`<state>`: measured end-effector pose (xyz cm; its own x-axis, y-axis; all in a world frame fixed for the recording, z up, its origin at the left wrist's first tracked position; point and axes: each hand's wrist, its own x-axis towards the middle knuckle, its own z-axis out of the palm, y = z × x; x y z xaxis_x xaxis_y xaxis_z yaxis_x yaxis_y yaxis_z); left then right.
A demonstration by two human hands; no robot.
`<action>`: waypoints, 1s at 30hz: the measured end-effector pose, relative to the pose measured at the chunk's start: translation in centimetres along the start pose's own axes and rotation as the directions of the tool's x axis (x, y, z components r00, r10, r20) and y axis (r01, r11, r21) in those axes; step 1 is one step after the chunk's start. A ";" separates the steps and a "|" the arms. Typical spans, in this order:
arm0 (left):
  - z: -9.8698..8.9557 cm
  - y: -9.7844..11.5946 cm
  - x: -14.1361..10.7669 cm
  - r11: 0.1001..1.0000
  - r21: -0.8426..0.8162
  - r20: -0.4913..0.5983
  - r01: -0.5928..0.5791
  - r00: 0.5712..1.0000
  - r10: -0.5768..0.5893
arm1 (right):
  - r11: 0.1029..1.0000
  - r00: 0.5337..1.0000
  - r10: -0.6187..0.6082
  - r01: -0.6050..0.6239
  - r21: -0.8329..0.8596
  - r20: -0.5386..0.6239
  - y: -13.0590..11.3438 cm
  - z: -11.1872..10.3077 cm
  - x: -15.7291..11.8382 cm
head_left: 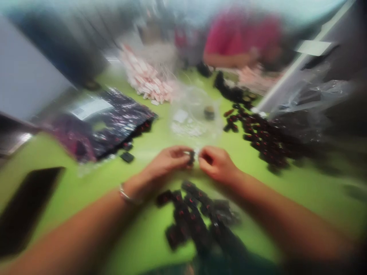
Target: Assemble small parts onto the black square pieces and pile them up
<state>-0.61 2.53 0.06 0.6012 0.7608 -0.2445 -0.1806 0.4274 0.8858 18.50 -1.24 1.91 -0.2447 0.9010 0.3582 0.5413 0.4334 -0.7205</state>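
Note:
My left hand (177,157) is closed on a small black plastic piece (190,156), held by the fingertips above the green table (143,221). Close beside it, my right hand (216,160) is pinched; a tiny whitish bit (196,154) shows between the two hands, too blurred to name. Just beyond the hands lies a clear plastic bag or dish (174,103) with small white parts (187,128) and a dark round item (209,112). Nearer my body, between the forearms, is a pile of black pieces (190,214) with reddish marks.
On the left lie a shiny dark bag (123,110) with black pieces at its mouth and a dark flat object (28,206). Pale pink and white pieces (151,86) are heaped behind. More black pieces (266,137) spread on the right beside clear plastic (315,95). Opposite sits a person in pink (237,36).

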 end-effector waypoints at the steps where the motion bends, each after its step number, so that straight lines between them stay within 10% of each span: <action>1: 0.0 0.0 0.0 1.000 0.003 0.003 0.001 1.000 -0.001 | 1.000 1.000 0.005 -0.005 0.005 0.002 0.0 0.0 0.0; 30: 0.6 -0.4 -0.1 0.998 0.014 -0.078 -0.057 0.995 0.058 | 0.998 0.997 0.061 -0.060 0.012 -0.041 -0.3 1.1 -0.7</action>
<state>-0.14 1.96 0.00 0.5270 0.8202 -0.2227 -0.2039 0.3764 0.9037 17.66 -1.95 1.23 -0.1778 0.9242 0.3381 0.5450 0.3785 -0.7481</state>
